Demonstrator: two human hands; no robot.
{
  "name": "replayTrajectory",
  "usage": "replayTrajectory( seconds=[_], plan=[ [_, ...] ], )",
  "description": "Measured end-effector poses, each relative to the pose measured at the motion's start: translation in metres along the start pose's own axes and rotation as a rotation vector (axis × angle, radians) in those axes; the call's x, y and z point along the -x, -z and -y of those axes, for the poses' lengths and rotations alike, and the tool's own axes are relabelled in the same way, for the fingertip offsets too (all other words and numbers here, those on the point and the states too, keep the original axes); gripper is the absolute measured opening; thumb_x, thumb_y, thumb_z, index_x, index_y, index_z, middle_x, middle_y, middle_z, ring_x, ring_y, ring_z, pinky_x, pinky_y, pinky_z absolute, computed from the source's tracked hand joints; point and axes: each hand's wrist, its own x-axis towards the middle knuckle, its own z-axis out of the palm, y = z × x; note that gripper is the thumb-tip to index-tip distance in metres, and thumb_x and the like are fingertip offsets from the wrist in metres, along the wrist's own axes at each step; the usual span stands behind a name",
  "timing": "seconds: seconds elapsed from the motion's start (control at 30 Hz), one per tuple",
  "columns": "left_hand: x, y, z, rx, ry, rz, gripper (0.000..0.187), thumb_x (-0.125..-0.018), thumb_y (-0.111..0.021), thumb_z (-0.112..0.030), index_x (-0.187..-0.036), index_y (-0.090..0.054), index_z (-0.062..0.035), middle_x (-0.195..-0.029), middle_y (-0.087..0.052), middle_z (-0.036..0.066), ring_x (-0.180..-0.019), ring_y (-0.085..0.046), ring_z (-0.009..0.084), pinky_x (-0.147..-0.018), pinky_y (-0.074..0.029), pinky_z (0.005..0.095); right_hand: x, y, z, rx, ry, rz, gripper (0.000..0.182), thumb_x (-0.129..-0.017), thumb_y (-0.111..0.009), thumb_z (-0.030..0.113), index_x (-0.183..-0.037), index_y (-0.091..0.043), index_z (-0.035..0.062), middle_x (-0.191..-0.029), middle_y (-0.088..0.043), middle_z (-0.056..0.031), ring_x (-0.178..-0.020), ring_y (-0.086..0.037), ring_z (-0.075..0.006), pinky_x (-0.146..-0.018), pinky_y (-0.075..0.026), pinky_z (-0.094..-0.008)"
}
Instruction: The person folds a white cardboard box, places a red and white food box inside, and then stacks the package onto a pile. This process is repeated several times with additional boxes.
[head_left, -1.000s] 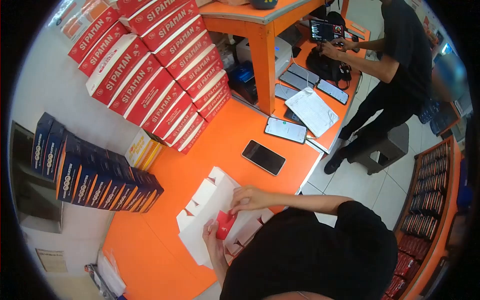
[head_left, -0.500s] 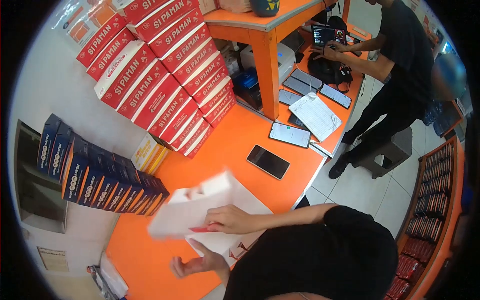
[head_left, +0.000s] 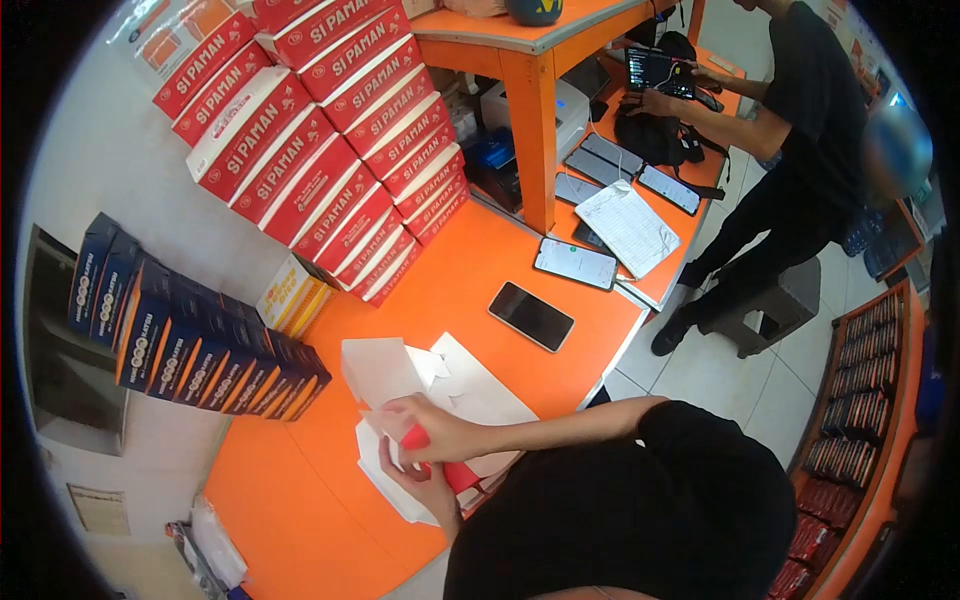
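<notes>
A white carton with red parts, partly folded, lies on the orange table under and around both hands; its white flap (head_left: pixel 378 368) stands up. My right hand (head_left: pixel 440 428) comes in from the right with bent fingers closed on the carton's folded edge, near a red piece. Just below it, my left hand (head_left: pixel 425 485) has its fingers curled against the same carton, partly hidden by the right hand. Beneath and beside them lies a flat white carton sheet (head_left: pixel 480 385).
Red-and-white boxes (head_left: pixel 290 160) rise in stacks at the back left, dark blue boxes (head_left: pixel 205 350) at the left. A phone (head_left: pixel 532 316) lies right of the carton; more phones and a paper pad (head_left: pixel 628 228) lie farther back. Another person (head_left: pixel 810 100) stands at the right using a tablet.
The raised white carton has come down and its flap now stands upright. My left hand has moved from open beside it to curled against it, close to my right hand.
</notes>
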Motion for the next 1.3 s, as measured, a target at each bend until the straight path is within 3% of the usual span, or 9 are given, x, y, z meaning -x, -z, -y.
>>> replayTrajectory(
  seconds=[0.17,0.4,0.67,0.77,0.83,1.0,1.1,1.2,1.3],
  plan=[
    [0.0,0.016,0.024,-0.129,0.006,0.14,0.062,-0.074,-0.065,0.01,-0.13,-0.04,0.0008,-0.128,-0.043,0.013,-0.119,-0.044,0.0243,-0.1,-0.036,0.0326,0.003,0.013,0.009,-0.377,-0.278,-0.079,0.085,-0.071,-0.075,0.029,-0.137,-0.03,0.0007,-0.125,-0.041,-0.0209,-0.102,-0.055,-0.0255,-0.086,-0.045,-0.0332],
    [0.005,0.007,-0.019,-0.335,-0.266,0.14,0.072,-0.064,-0.068,0.014,-0.129,-0.04,0.001,-0.131,-0.043,0.02,-0.122,-0.043,0.0292,-0.098,-0.041,0.0408,-0.009,0.058,0.019,-0.183,-0.087,-0.012,0.048,-0.062,-0.078,0.01,-0.104,-0.059,-0.0027,-0.089,-0.064,-0.0115,-0.086,-0.062,-0.0192,-0.072,-0.05,-0.031],
    [-0.012,-0.005,-0.037,-0.191,-0.424,0.007,0.045,-0.073,-0.061,0.013,-0.11,-0.042,-0.0029,-0.136,-0.038,0.023,-0.124,-0.042,0.0329,-0.105,-0.034,0.0448,0.027,0.027,0.018,0.165,0.498,-0.321,0.047,-0.067,-0.08,0.017,-0.104,-0.055,0.0034,-0.098,-0.061,-0.0098,-0.087,-0.06,-0.021,-0.073,-0.049,-0.0338],
    [-0.011,-0.026,-0.047,-0.02,-0.284,0.074,0.056,-0.069,-0.064,0.004,-0.12,-0.041,-0.0038,-0.139,-0.034,0.02,-0.127,-0.038,0.0318,-0.104,-0.035,0.0432,0.031,0.041,0.062,-0.616,-0.285,-0.027,0.039,-0.074,-0.076,0.016,-0.105,-0.056,0.0055,-0.1,-0.058,-0.0058,-0.093,-0.057,-0.0147,-0.074,-0.05,-0.0305],
    [-0.003,-0.035,-0.054,-0.05,-0.303,0.269,0.064,-0.066,-0.062,0.001,-0.126,-0.039,-0.0036,-0.144,-0.027,0.02,-0.131,-0.032,0.0301,-0.101,-0.039,0.0396,0.021,0.038,0.048,-0.761,-0.31,0.254,0.038,-0.079,-0.071,0.018,-0.111,-0.054,0.0058,-0.106,-0.056,-0.0051,-0.103,-0.052,-0.012,-0.08,-0.049,-0.0301],
    [-0.027,-0.004,-0.027,0.026,-0.294,0.05,0.066,-0.072,-0.063,-0.01,-0.133,-0.038,-0.0057,-0.139,-0.035,0.016,-0.126,-0.038,0.0271,-0.102,-0.036,0.0392,0.02,0.055,0.03,0.376,0.439,0.408,0.03,-0.086,-0.062,0.025,-0.11,-0.057,0.0077,-0.106,-0.058,-0.0059,-0.087,-0.058,-0.0212,-0.076,-0.045,-0.0334],
    [-0.032,0.006,-0.08,0.348,0.001,0.036,0.052,-0.092,-0.048,-0.028,-0.136,-0.03,-0.0068,-0.133,-0.04,0.014,-0.123,-0.041,0.0265,-0.104,-0.035,0.042,0.027,0.079,0.038,1.152,0.016,0.417,0.032,-0.088,-0.058,0.032,-0.108,-0.058,0.008,-0.101,-0.057,-0.0083,-0.097,-0.053,-0.0261,-0.082,-0.04,-0.039],
    [-0.038,-0.003,-0.06,0.391,-0.14,-0.207,0.059,-0.093,-0.045,-0.035,-0.14,-0.021,-0.0092,-0.139,-0.032,0.014,-0.128,-0.035,0.0279,-0.105,-0.033,0.0434,0.018,0.09,0.074,0.67,-0.28,0.4,0.031,-0.089,-0.057,0.031,-0.105,-0.057,0.0049,-0.101,-0.052,-0.0106,-0.101,-0.048,-0.0264,-0.086,-0.037,-0.0387],
    [-0.022,-0.008,-0.034,-0.26,-0.401,0.198,0.071,-0.086,-0.06,-0.026,-0.14,-0.018,-0.0076,-0.138,-0.028,0.015,-0.129,-0.031,0.0273,-0.105,-0.032,0.0425,0.021,0.07,0.063,0.328,0.24,0.221,0.033,-0.089,-0.057,0.031,-0.103,-0.056,0.0018,-0.104,-0.048,-0.0124,-0.098,-0.049,-0.0259,-0.083,-0.039,-0.037]
  ],
)
